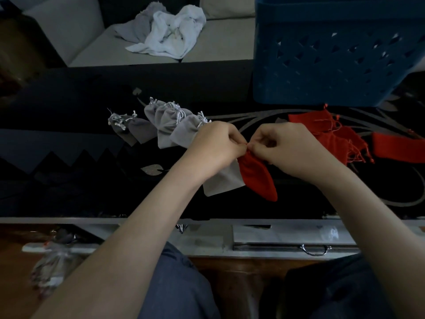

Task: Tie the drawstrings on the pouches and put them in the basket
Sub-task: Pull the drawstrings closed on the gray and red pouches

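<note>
Seemingly hands (215, 147) (288, 148) on red pouch (258, 178)

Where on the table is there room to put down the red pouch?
Bare table lies left of the grey pouches, and near the front edge right of the held red pouch. It is crowded around the red pile in front of the blue basket.

— What lies at the far side?
— A pale sofa (92, 42), with crumpled white and grey cloths (170, 33) heaped on its seat.
— And nearer?
— A glossy black tabletop (69, 107) with silver leaf patterns. Below its near edge, a metal drawer handle (314, 249) at right and a clear plastic bag (53, 265) at left.
</note>
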### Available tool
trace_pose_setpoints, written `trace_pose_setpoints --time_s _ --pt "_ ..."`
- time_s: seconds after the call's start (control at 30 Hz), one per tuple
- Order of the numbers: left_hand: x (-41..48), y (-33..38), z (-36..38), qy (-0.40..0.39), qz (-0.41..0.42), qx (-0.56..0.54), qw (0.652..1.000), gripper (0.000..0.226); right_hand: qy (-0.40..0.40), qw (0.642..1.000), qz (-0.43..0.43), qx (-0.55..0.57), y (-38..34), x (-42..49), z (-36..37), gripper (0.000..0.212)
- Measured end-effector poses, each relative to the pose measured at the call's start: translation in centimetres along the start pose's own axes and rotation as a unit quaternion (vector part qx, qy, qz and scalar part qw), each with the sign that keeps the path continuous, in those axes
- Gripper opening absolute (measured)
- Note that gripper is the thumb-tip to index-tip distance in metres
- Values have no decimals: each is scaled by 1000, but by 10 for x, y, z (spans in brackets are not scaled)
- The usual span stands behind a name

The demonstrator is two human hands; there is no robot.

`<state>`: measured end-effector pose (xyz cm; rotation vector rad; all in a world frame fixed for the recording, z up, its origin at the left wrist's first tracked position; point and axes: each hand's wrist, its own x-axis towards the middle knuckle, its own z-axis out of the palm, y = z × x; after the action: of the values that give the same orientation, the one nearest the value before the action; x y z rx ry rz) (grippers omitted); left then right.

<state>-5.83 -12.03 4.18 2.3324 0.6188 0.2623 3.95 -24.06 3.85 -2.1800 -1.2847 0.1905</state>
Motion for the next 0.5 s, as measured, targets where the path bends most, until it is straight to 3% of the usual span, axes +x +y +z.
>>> trace_pose_setpoints --time_s 0.13,0.3,0.5 --pt "-1 3 1 10 -7 6 1000 21 4 1000 -7 -18 -1 0 1 16" --pt "-3 7 12 81 48 55 994 30 40 999 -11 -14 1 -1 4 16" --pt "2 3 21 113 120 107 980 17 57 998 -3 10 2 -2 3 11"
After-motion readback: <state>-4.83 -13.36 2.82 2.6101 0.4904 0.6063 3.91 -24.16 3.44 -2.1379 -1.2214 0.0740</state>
